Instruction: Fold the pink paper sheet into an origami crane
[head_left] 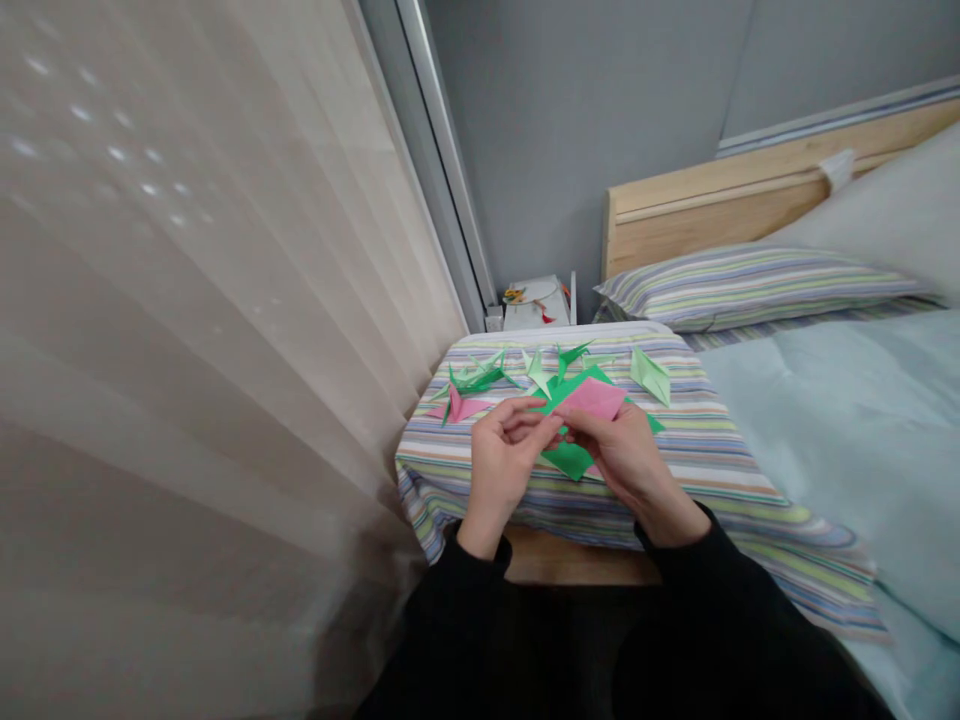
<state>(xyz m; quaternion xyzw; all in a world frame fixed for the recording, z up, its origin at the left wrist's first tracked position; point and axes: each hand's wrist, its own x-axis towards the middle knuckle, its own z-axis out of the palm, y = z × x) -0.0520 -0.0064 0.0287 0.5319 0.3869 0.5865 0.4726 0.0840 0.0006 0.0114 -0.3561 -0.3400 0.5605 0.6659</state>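
My right hand is closed on the pink paper, pinching it between thumb and fingers, with the thumb lying across its near side. My left hand is half curled, its thumb and fingertips gathered at the paper's left corner; I cannot tell whether they grip it or only touch it. The folded paper sits just beyond my fingertips, mostly in front of the right hand, its pointed end aimed toward the table's right edge.

Under my hands a green sheet lies at the middle of the table, partly covered by them. A bit of pink shows at its near side, too hidden to make out.

Toward the table's far left corner, green folded pieces lie bunched together, with a pink folded piece just on the near side of them. Along the far edge I see a pale green folded piece, then a darker green one, and near the far right corner a pale green diamond. A striped cloth covers the tabletop and hangs over the near edge.

Beyond the far edge, a white stand carries small yellow and red items, too small to name.
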